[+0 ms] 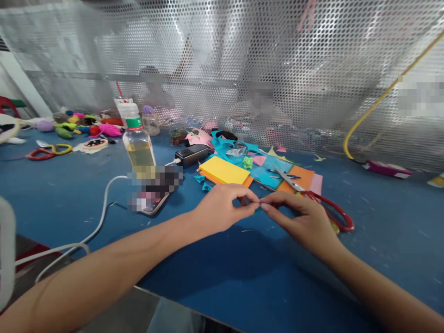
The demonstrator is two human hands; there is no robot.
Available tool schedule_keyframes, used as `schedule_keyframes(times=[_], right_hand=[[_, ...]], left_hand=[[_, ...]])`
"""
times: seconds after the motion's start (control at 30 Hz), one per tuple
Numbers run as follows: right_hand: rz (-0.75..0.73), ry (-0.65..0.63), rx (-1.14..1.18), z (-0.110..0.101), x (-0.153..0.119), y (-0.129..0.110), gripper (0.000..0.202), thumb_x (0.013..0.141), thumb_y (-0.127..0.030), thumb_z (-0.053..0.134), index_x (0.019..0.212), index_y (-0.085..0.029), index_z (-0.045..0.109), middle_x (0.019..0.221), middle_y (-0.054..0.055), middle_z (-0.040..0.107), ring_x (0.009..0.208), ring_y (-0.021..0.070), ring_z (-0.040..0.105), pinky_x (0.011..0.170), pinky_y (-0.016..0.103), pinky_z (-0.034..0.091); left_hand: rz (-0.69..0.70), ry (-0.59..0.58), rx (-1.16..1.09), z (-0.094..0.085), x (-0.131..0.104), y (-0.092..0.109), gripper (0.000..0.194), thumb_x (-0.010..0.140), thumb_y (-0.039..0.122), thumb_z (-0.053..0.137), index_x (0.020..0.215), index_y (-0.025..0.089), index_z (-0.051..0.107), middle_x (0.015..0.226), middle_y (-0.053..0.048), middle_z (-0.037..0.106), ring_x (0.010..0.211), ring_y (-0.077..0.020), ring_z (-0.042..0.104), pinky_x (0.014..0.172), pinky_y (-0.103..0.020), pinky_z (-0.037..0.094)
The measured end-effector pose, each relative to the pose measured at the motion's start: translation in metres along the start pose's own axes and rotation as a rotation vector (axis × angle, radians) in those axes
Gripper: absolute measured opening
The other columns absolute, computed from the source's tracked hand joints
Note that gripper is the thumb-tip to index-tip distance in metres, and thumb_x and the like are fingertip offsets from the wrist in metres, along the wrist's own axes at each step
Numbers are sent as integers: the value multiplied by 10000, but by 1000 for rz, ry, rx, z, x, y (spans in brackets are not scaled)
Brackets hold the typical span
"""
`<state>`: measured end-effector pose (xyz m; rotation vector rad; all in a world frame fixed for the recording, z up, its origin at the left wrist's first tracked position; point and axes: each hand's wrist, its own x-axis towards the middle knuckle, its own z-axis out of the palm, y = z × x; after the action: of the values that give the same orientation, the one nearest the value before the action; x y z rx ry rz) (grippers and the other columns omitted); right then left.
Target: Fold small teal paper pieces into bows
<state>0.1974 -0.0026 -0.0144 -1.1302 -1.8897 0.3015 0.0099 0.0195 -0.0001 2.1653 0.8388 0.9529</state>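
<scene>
Above the blue tabletop (243, 273), my left hand (220, 210) and my right hand (307, 219) meet fingertip to fingertip. Each is closed in a pinch, thumb against forefinger. Whatever sits between the tips is tiny, dark and mostly hidden. Just behind my left hand lie a stack of yellow paper (227, 169) and small folded blue paper pieces (206, 187). Large scissors (342, 215) with red handles rest beyond my right hand, partly covered by it, their blades over orange paper (302, 175). Blue paper scraps (220, 144) and a crumpled green piece (247, 162) are farther back.
On the left stand a bottle of yellowish liquid (140, 150), a phone (157, 196), a black speaker-like box (192, 155) and a white cable (105, 203). Red-and-yellow scissors (48, 151) lie farther left. A perforated metal sheet (222, 64) closes off the back; a purple object (386, 168) lies right.
</scene>
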Motion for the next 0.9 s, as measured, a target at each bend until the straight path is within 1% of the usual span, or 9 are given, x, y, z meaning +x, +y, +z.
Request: schedule_keyframes(times=[0.1, 0.2, 0.33, 0.47, 0.57, 0.7, 0.9], right_hand=[[-10, 10, 85, -2, 1, -4, 48, 747, -253, 630, 776, -228, 658, 716, 8, 685, 636, 151, 633, 567, 267, 533], [-27, 25, 133, -5, 0, -4, 30, 746, -230, 636, 773, -228, 649, 723, 8, 682, 651, 148, 629, 587, 270, 533], [-81, 27, 181, -7, -2, -3, 31, 743, -215, 647, 770, -228, 642, 743, 9, 678, 695, 152, 630, 624, 286, 531], [-113, 28, 240, -6, -3, -4, 62, 741, -182, 653, 773, -232, 636, 763, 1, 676, 721, 141, 626, 659, 284, 525], [-98, 31, 260, -5, -4, -6, 60, 746, -178, 649, 768, -232, 636, 752, 0, 671, 713, 140, 621, 653, 281, 521], [-72, 27, 259, -6, -5, -10, 35, 747, -191, 646, 746, -226, 641, 730, 4, 672, 692, 143, 622, 625, 277, 523], [-93, -1, 294, -10, -3, -12, 53, 748, -184, 654, 753, -236, 662, 738, -2, 689, 695, 142, 638, 641, 280, 540]], left_hand=[[38, 24, 16, -2, 1, 5, 116, 794, 206, 571, 835, 158, 668, 786, -24, 682, 702, -96, 609, 558, -173, 463], [115, 61, 37, -2, 1, 8, 105, 794, 185, 581, 829, 151, 673, 782, -29, 683, 695, -91, 606, 563, -169, 474], [258, 138, 84, -1, 0, 10, 80, 772, 149, 606, 778, 125, 682, 758, -43, 658, 610, -70, 563, 521, -166, 462], [334, 175, 67, 0, -1, 11, 67, 753, 130, 623, 772, 103, 681, 738, -49, 644, 583, -67, 556, 480, -163, 447], [357, 200, 56, 2, -1, 12, 51, 732, 103, 632, 754, 107, 678, 719, -37, 636, 570, -63, 549, 472, -160, 444], [353, 220, 47, 3, -2, 14, 55, 713, 86, 638, 727, 128, 672, 700, -19, 633, 563, -63, 547, 475, -160, 458], [379, 223, 66, 1, -3, 19, 90, 685, 57, 642, 700, 142, 668, 681, -11, 633, 555, -69, 558, 478, -165, 472]])
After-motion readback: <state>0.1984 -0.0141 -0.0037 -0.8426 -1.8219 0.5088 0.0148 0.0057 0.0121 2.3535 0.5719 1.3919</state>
